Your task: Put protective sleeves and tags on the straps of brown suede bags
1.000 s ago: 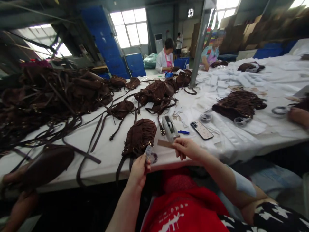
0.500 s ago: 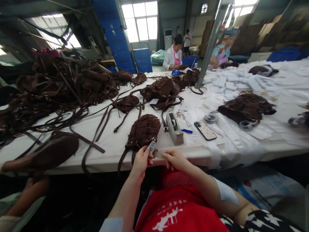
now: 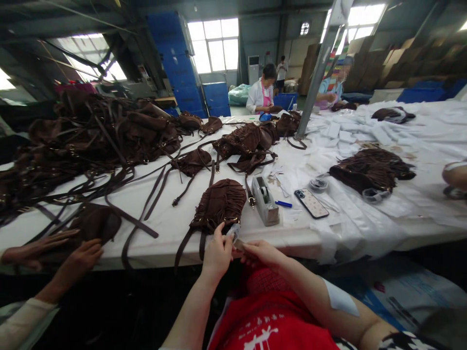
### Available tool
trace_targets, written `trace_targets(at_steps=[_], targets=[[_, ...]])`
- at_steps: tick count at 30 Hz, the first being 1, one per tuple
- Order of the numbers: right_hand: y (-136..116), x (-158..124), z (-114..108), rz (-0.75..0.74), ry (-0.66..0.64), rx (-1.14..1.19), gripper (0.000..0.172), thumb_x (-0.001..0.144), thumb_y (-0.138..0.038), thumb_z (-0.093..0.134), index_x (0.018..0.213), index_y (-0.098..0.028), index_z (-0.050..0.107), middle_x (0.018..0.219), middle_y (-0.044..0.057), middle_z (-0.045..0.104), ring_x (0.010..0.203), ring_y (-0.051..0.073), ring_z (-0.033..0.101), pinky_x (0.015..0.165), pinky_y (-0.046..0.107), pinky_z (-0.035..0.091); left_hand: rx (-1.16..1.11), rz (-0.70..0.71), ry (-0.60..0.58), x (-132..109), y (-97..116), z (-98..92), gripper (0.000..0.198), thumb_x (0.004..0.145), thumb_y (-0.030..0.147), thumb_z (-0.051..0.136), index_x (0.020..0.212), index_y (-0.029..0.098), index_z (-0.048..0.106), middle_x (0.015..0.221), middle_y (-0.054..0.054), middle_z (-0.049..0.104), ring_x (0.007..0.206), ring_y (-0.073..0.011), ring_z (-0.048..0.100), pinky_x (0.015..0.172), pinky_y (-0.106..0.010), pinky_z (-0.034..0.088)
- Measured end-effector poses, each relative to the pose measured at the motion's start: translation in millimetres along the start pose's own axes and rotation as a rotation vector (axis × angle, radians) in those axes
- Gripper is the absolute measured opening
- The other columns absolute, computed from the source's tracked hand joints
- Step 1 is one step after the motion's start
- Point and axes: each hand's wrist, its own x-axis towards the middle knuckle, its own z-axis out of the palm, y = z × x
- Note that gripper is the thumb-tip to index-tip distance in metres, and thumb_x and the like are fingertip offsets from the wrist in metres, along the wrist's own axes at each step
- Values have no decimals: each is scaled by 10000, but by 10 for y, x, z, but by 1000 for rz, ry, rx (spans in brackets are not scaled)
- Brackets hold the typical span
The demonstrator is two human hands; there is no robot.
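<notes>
My left hand [image 3: 218,253] pinches a small pale tag [image 3: 233,231] at the near edge of the white table [image 3: 164,221], just below a brown fringed bag [image 3: 219,204]. My right hand [image 3: 262,253] is closed beside it, its fingertips meeting the left hand's at the tag, where a short tan strip of tape barely shows. The hands touch each other above my red lap. A grey tape dispenser [image 3: 265,200] stands just right of the fringed bag.
A big heap of brown bags and straps [image 3: 91,136] fills the left of the table. A phone [image 3: 313,203], blue pen [image 3: 283,203], tape rolls and another fringed bag [image 3: 370,167] lie right. A co-worker's hands [image 3: 69,253] rest on a bag at left; people work at the far end.
My right hand carried the tan tape strip from near the dispenser over to my left hand and the tag; both hands now meet. The co-worker's hands at left came onto the bag.
</notes>
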Motion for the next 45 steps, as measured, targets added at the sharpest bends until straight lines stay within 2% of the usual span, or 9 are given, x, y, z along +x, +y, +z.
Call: trace_targets(at_steps=[3, 8, 13, 16, 22, 27, 31, 38, 45], targets=[[93, 99, -49, -76, 29, 41, 453, 672, -541, 721, 840, -123, 675, 590, -26, 581, 485, 55, 466, 472, 185, 313, 107, 27, -2, -33, 16, -5, 516, 905, 376, 436, 1337, 96, 399, 651, -29, 703, 558, -202, 660, 629, -308, 467], [151, 192, 38, 43, 12, 344, 364, 696, -390, 735, 967, -176, 621, 552, -70, 510, 413, 37, 370, 423, 168, 206, 345, 25, 39, -54, 16, 44, 499, 922, 313, 410, 1369, 95, 369, 901, -131, 737, 878, -284, 690, 737, -342, 452], [123, 108, 48, 150, -54, 547, 178, 772, -292, 662, 856, -177, 556, 497, -91, 418, 383, 33, 288, 407, 159, 161, 488, 21, -2, -69, -28, 42, 501, 938, 309, 391, 1394, 108, 343, 1001, -169, 725, 909, -296, 691, 741, -348, 460], [175, 76, 20, 195, -8, 614, 225, 786, -323, 659, 742, -164, 506, 487, -88, 409, 387, 29, 295, 411, 156, 184, 454, 36, 5, -76, -62, 41, 497, 937, 310, 392, 1391, 111, 344, 995, -162, 727, 915, -286, 692, 745, -342, 467], [286, 174, 36, -62, 24, 138, 460, 660, -542, 735, 836, -130, 632, 632, 0, 619, 539, 94, 535, 508, 206, 359, 348, 63, 40, -74, -31, 39, 524, 932, 330, 401, 1389, 86, 325, 888, -117, 730, 869, -287, 692, 724, -343, 474], [240, 316, 38, -170, 105, -124, 519, 676, -658, 638, 764, -149, 601, 508, -47, 530, 400, 81, 458, 411, 209, 305, 424, 77, 44, -89, -7, 28, 536, 932, 329, 398, 1401, 84, 314, 919, -135, 730, 857, -292, 694, 707, -335, 475], [197, 396, 103, -231, 122, -138, 459, 711, -625, 621, 743, -170, 577, 500, -60, 489, 373, 67, 409, 371, 203, 283, 451, 62, 69, -86, -21, 11, 558, 927, 327, 416, 1415, 83, 301, 952, -152, 728, 854, -297, 697, 708, -342, 476], [166, 358, 108, -253, 27, -170, 410, 750, -550, 619, 928, -182, 650, 518, -54, 494, 397, 72, 377, 394, 213, 264, 337, 63, 43, -53, -120, -102, 563, 931, 325, 406, 1423, 86, 273, 891, -127, 735, 849, -255, 708, 706, -306, 476], [172, 427, 193, -288, 151, -145, 308, 738, -478, 620, 855, -194, 651, 540, -42, 505, 410, 83, 398, 395, 219, 271, 302, 77, 66, -82, -118, -67, 565, 927, 332, 403, 1421, 87, 281, 881, -121, 735, 841, -267, 701, 749, -343, 488]])
